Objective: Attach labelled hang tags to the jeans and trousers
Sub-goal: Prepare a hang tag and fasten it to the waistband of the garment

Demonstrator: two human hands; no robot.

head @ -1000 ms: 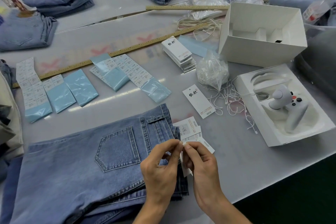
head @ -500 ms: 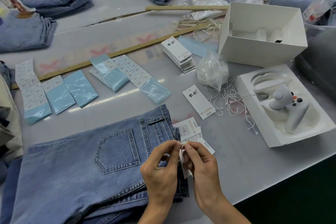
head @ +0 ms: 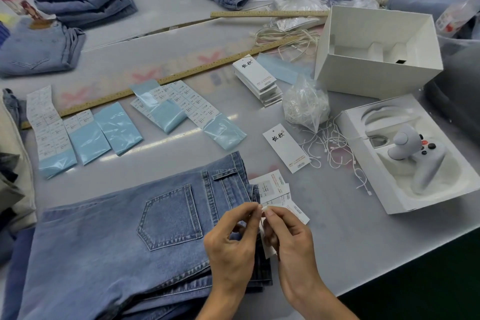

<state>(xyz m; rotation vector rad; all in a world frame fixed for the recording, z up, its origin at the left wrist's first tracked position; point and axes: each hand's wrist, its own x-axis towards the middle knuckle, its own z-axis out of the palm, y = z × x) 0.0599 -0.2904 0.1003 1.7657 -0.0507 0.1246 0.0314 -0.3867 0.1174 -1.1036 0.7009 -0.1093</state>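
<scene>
Jeans [head: 124, 236]: folded on desk [head: 337, 236], waistband end toward right, directly under hands. Left hand [head: 230, 239], right hand [head: 291, 239]: fingertips meeting, both pinching thin white tag string; hang tags [head: 279, 191] fanned just beyond fingertips, overlapping waistband edge.

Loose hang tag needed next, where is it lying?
In the head view, the loose hang tag lies right of centre, between the jeans and the string bag.

Hands meet over folded jeans [head: 117, 241]

Left hand [head: 231, 247] and right hand [head: 291, 239] pinch a white hang tag [head: 267, 249] at the waistband.
</scene>
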